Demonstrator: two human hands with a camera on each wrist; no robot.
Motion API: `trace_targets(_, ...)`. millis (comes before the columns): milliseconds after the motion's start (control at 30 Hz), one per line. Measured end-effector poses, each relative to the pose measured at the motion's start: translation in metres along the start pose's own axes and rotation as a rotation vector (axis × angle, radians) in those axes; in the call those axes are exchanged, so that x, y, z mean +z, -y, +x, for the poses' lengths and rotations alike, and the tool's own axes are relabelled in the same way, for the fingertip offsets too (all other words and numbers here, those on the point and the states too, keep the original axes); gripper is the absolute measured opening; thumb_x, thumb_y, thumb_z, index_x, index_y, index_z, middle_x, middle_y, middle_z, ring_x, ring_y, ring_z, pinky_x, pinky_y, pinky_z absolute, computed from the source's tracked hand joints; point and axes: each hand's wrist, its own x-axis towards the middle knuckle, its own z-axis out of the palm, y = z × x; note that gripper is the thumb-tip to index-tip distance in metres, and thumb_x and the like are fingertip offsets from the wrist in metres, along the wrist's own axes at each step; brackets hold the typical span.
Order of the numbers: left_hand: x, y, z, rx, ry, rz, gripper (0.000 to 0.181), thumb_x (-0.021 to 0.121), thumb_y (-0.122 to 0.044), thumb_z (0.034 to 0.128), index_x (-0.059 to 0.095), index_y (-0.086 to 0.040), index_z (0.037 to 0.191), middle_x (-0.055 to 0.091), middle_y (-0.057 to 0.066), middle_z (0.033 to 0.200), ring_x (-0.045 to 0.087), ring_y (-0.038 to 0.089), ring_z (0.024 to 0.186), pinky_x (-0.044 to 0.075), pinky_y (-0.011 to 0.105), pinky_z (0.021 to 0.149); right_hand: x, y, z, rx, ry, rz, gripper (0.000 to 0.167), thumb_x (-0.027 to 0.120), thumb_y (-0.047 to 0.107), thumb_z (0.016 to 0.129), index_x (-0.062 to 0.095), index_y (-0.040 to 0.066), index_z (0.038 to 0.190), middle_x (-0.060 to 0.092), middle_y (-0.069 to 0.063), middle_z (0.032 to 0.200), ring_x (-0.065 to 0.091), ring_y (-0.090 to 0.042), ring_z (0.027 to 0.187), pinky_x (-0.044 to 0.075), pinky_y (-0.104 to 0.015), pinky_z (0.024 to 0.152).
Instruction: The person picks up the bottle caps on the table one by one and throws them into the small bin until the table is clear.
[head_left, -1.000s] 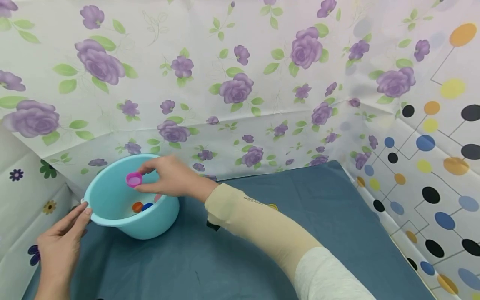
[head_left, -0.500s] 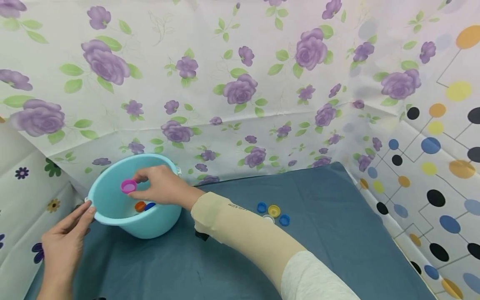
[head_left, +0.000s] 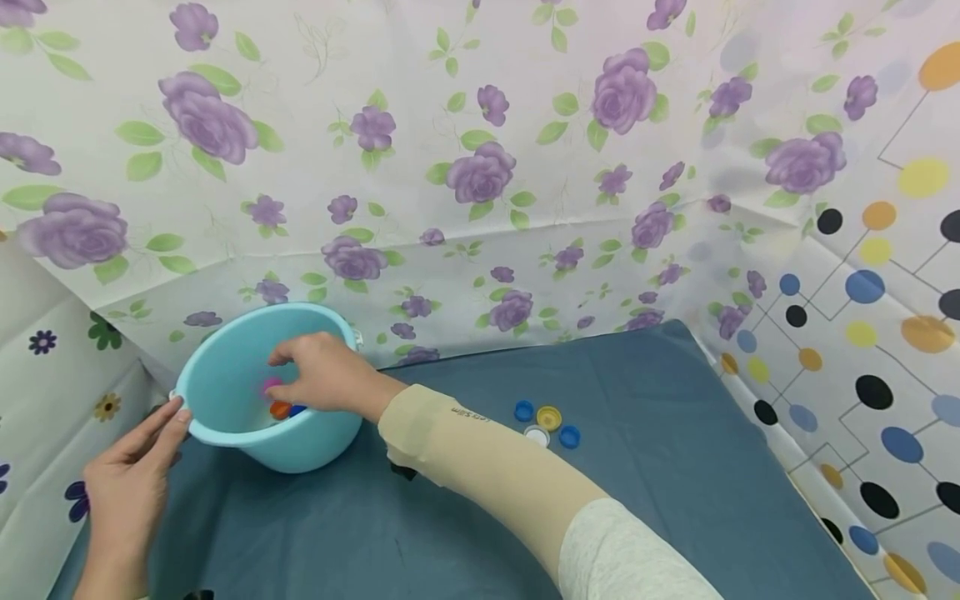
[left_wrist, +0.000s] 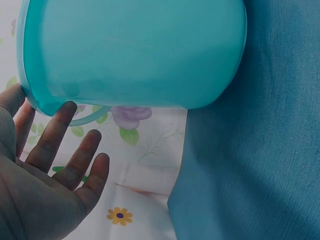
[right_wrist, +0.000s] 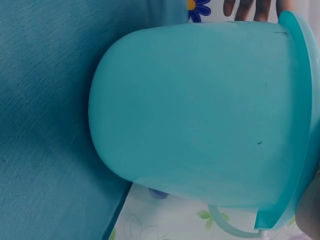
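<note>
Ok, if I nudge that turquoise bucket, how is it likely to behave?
The turquoise bucket would probably hold its shape: its wall shows no sag with the left hand at its rim. It's likely light, with only a few small pieces visible inside. It might tip if pushed near the top, since it narrows toward the base.

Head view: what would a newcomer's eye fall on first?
Likely the light-blue bucket, left on the blue cloth, its rim pinched by the left hand. Next, the right hand at its mouth, a blurred pink cap near the thumb. Then a yellow cap, white cap and two blue caps, clustered right of the bucket.
</note>
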Motion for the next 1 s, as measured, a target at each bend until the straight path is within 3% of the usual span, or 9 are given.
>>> trace_targets(133,0.0,-0.001,0.0,0.001,-0.003,-0.014,0.044,0.078,-0.036,0.0736,0.068,-0.025,0.115,0.067,-0.021,0.106,0.061,-0.009,0.076,0.046,0.007,0.054,-0.001,0.0,0.0,0.008,0.007,-0.006,0.041,0.066,0.043,0.085,0.06,0.029,0.123,0.06,0.019,0.119,0.052,0.007,0.114,0.043,-0.011,0.093)
trace_targets(400,0.001,-0.003,-0.001,0.017,-0.002,0.005,0.044,0.077,-0.037,0.0739,0.068,-0.026,0.115,0.066,-0.021,0.111,0.06,-0.01,0.078,0.046,0.006,0.055,-0.001,-0.003,-0.002,0.003,-0.007,0.013,0.039,0.066,0.042,0.085,0.06,0.029,0.121,0.06,0.019,0.118,0.052,0.007,0.112,0.043,-0.011,0.092)
trace_targets(633,0.0,-0.002,-0.001,0.007,0.002,0.018,0.045,0.077,-0.038,0.0737,0.067,-0.027,0.116,0.065,-0.021,0.112,0.06,-0.011,0.078,0.045,0.006,0.054,-0.005,-0.008,-0.011,-0.061,-0.044,0.128,0.037,0.064,0.043,0.086,0.062,0.027,0.12,0.061,0.017,0.118,0.052,0.009,0.11,0.043,-0.008,0.089)
trace_targets(833,0.0,0.001,0.001,0.011,-0.007,0.008,0.044,0.077,-0.037,0.0741,0.067,-0.027,0.116,0.065,-0.021,0.112,0.06,-0.011,0.078,0.045,0.006,0.054,-0.025,-0.019,-0.037,-0.118,-0.095,0.179,0.038,0.063,0.043,0.087,0.061,0.028,0.121,0.061,0.016,0.119,0.056,0.011,0.101,0.045,-0.01,0.086)
trace_targets(1000,0.001,0.001,0.001,0.015,-0.014,0.012,0.044,0.077,-0.037,0.0742,0.067,-0.027,0.115,0.065,-0.021,0.112,0.06,-0.012,0.077,0.045,0.006,0.054,-0.049,-0.051,-0.07,-0.135,-0.186,0.177,0.037,0.063,0.044,0.086,0.062,0.027,0.119,0.061,0.014,0.119,0.055,0.004,0.109,0.048,-0.016,0.088)
